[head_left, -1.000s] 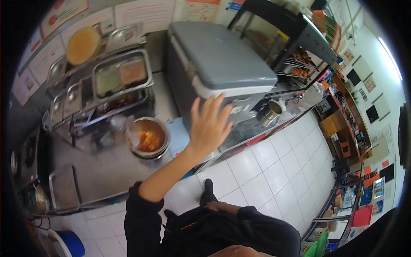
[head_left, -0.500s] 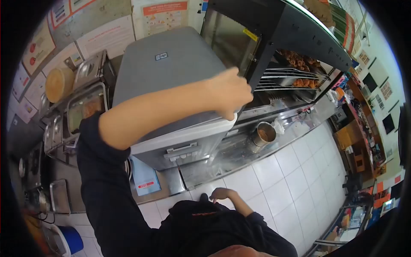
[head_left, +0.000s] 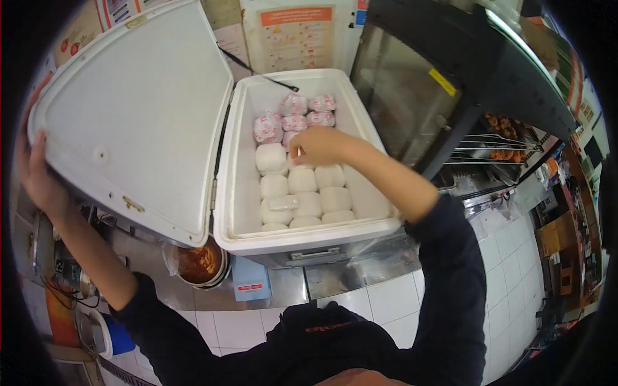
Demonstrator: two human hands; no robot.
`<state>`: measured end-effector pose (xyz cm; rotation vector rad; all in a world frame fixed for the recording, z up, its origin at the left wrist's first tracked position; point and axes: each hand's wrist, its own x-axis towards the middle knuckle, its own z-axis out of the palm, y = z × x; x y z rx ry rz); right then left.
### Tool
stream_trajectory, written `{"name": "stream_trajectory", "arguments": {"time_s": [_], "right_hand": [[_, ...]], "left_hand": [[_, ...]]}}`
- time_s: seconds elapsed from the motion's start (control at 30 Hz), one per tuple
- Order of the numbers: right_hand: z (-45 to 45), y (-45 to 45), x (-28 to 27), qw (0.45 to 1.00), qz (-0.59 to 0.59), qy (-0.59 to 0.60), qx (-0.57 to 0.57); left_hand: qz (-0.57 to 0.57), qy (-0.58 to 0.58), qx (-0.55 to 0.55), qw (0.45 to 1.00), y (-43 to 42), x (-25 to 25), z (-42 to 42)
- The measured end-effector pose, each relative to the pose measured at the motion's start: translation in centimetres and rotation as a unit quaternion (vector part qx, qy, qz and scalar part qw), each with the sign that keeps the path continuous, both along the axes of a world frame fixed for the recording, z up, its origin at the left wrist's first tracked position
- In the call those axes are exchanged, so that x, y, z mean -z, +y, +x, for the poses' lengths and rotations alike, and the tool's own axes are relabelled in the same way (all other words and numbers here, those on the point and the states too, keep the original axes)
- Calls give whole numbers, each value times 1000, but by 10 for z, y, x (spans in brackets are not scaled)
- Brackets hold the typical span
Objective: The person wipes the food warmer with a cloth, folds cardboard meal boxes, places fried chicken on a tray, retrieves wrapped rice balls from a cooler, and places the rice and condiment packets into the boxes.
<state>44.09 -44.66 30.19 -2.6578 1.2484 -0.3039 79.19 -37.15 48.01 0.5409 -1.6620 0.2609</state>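
A large white cooler box stands in front of me with its lid swung up to the left. My left hand grips the lid's outer edge, thumb on the inner face. Inside lie rounded bundles: plain white ones in rows nearer me, white ones with pink print at the far end. My right hand is down in the box between both kinds, fingers curled and pinching at a wrapped bundle mostly hidden beneath them. A small flat wrapped packet rests on the near white bundles.
A dark glass-doored warmer with browned food on racks stands close at the right. Below the lid are a tub of red sauce and a light blue box on the metal counter. A strap joins lid and box.
The cooler's lid, shut before, now stands open to the left, held by my left hand. My right hand has come up from beside my body into the box.
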Motion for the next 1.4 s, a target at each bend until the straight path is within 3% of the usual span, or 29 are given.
{"name": "stream_trajectory", "arguments": {"time_s": [0.03, 0.1, 0.17, 0.23, 0.3, 0.33, 0.37, 0.4, 0.43, 0.5, 0.67, 0.73, 0.77, 0.83, 0.93, 1.07, 1.13, 1.23, 1.33, 1.4], "right_hand": [[7, -45, 21, 986, -8, 165, 12], [8, -104, 68, 924, 11, 368, 99], [-12, -141, 129, 929, 10, 349, 127], [-26, -148, 154, 932, 14, 330, 150], [-29, -133, 156, 926, -185, 315, 96], [-22, -135, 142, 927, -175, 317, 94], [-11, -143, 119, 900, -19, 428, 78], [-2, -149, 109, 839, 137, 523, 58], [5, -152, 112, 837, 146, 525, 57], [14, -149, 123, 732, 279, 620, 40], [10, -137, 158, 664, 385, 641, 12], [3, -130, 140, 731, 370, 573, -33], [-6, -127, 134, 728, 376, 573, -32], [-27, -125, 121, 833, 413, 358, 83], [-45, -137, 140, 829, 458, 299, 117], [-28, -122, 121, 812, 455, 350, 105], [-28, -105, 111, 874, 318, 363, 64], [-37, -86, 114, 888, 368, 269, 58], [-16, -65, 85, 905, 285, 307, 74], [0, -60, 56, 906, 296, 298, 56]], "left_hand": [[45, 65, 2, 997, -3, 9, 18], [130, 191, -8, 973, -6, 30, 64], [163, 211, -68, 961, 0, 53, 128], [142, 176, 11, 974, 35, 85, 163], [142, 166, 128, 967, 48, 100, 159], [102, 58, 41, 992, 54, 95, 119], [57, -55, -42, 996, 59, 89, 78], [43, -90, -69, 993, 59, 98, 57], [46, -92, -75, 992, 59, 111, 53], [62, -75, -88, 991, 58, 141, 52], [119, 1, -135, 984, 63, 210, 71], [143, 40, -155, 977, 68, 235, 79], [155, 59, -162, 973, 71, 246, 82], [174, 97, -174, 964, 78, 266, 88], [202, 149, -183, 950, 91, 290, 91], [235, 206, -171, 934, 105, 314, 91], [255, 222, -156, 928, 112, 322, 86], [279, 185, -100, 937, 113, 323, 67], [252, -1, -34, 967, 112, 308, 35], [203, -75, 78, 973, 109, 304, 14]]}}
